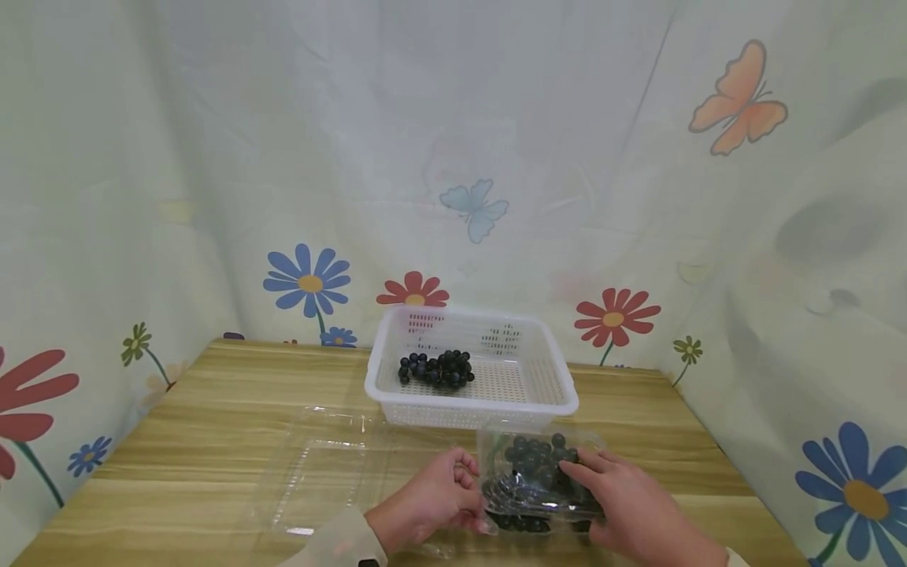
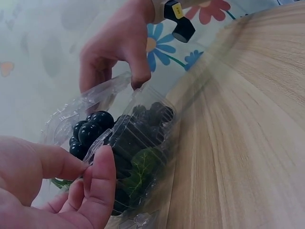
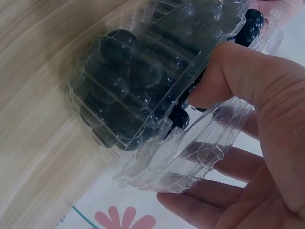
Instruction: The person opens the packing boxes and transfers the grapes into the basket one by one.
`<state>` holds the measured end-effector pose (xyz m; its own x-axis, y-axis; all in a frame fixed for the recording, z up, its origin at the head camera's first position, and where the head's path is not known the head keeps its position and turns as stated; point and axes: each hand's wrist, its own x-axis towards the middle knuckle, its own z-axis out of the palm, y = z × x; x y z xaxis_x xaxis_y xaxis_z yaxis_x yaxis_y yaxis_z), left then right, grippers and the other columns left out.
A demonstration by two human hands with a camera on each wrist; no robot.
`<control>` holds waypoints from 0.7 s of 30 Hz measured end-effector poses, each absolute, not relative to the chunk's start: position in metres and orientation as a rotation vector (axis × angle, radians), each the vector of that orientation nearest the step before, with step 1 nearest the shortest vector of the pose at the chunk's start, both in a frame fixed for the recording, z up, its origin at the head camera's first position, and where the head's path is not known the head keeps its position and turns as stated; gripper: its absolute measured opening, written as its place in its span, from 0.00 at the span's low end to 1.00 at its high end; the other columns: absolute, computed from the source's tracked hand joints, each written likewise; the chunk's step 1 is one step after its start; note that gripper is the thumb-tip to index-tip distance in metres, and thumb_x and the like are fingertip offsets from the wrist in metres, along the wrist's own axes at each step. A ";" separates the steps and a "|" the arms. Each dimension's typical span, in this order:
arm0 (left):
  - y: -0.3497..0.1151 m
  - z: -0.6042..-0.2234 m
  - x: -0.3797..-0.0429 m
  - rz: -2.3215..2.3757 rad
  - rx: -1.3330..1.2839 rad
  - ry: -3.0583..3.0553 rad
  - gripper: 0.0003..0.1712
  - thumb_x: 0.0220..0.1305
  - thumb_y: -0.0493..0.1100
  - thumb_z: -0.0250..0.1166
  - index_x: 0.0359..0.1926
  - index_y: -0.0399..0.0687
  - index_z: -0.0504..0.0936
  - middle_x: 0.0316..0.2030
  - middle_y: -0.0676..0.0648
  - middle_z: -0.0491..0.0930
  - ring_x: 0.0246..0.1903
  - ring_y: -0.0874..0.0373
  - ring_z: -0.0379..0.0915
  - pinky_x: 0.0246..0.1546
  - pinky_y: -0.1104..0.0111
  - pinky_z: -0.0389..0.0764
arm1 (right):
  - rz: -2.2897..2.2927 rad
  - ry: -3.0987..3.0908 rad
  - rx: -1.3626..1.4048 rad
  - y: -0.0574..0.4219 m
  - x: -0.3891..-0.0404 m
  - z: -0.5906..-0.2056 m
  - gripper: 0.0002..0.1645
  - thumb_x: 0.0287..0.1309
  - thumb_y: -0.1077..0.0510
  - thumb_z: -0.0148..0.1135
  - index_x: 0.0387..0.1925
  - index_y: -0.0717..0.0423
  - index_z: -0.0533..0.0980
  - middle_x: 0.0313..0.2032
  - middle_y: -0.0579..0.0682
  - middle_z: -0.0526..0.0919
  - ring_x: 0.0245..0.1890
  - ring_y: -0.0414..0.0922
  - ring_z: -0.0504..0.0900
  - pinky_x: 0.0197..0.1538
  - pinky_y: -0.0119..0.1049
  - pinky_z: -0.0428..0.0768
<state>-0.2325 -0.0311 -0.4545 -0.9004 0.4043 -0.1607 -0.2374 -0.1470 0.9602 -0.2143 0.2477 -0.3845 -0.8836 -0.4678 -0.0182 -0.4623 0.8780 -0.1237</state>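
Note:
A clear plastic clamshell box (image 1: 506,492) full of dark grapes (image 1: 531,457) stands at the front of the table, its lid partly raised. My left hand (image 1: 435,496) pinches the box's edge between thumb and fingers, plain in the left wrist view. At the other end my right hand (image 1: 634,504) holds the box, thumb (image 3: 214,81) at the rim and fingers behind the lid (image 3: 205,143). Some grapes (image 2: 90,129) bulge out between lid and base. A green leaf (image 2: 145,164) shows through the box wall.
Behind the box stands a white plastic basket (image 1: 475,405) with a bunch of dark grapes (image 1: 439,370) in its left part. Left of my hands, another clear plastic box (image 1: 329,445) lies on the wooden table (image 1: 205,441). A flower-printed curtain (image 1: 354,157) encloses the back and sides.

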 end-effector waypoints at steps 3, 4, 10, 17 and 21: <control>-0.031 -0.455 -0.232 2.098 0.192 1.714 0.25 0.51 0.16 0.60 0.49 0.34 0.66 0.31 0.45 0.72 0.22 0.53 0.77 0.27 0.65 0.88 | -0.171 2.989 -0.762 0.248 -0.215 -0.384 0.41 0.38 0.63 0.72 0.62 0.49 0.79 0.63 0.59 0.80 0.58 0.63 0.82 0.49 0.59 0.85; -0.031 -0.455 -0.232 2.099 0.197 1.714 0.25 0.51 0.16 0.59 0.49 0.34 0.66 0.30 0.46 0.71 0.22 0.53 0.76 0.26 0.65 0.87 | -0.167 2.987 -0.769 0.248 -0.215 -0.384 0.41 0.38 0.63 0.72 0.62 0.49 0.79 0.63 0.59 0.80 0.58 0.63 0.82 0.49 0.58 0.85; -0.030 -0.456 -0.232 2.096 0.204 1.719 0.25 0.51 0.15 0.58 0.48 0.35 0.65 0.31 0.46 0.70 0.22 0.53 0.75 0.26 0.66 0.87 | -0.097 2.974 -0.808 0.247 -0.217 -0.382 0.42 0.39 0.63 0.72 0.63 0.49 0.79 0.61 0.60 0.81 0.55 0.59 0.84 0.46 0.53 0.86; -0.030 -0.458 -0.233 2.094 0.211 1.739 0.26 0.49 0.15 0.59 0.48 0.35 0.66 0.31 0.46 0.71 0.22 0.53 0.76 0.26 0.65 0.87 | -0.014 2.970 -0.847 0.245 -0.221 -0.380 0.41 0.38 0.61 0.76 0.61 0.49 0.80 0.59 0.60 0.83 0.49 0.56 0.85 0.46 0.54 0.87; -0.029 -0.455 -0.232 2.091 0.208 1.749 0.25 0.50 0.15 0.59 0.48 0.35 0.66 0.31 0.46 0.71 0.22 0.53 0.75 0.26 0.66 0.87 | -0.002 2.948 -0.847 0.245 -0.224 -0.377 0.41 0.38 0.62 0.76 0.61 0.48 0.80 0.57 0.58 0.84 0.44 0.52 0.85 0.43 0.50 0.87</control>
<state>-0.2316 -0.0294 -0.4549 -0.9068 0.3969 -0.1422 -0.2102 -0.1331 0.9686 -0.2237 0.2452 -0.3768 -0.8451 -0.5299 -0.0712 -0.5298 0.8478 -0.0219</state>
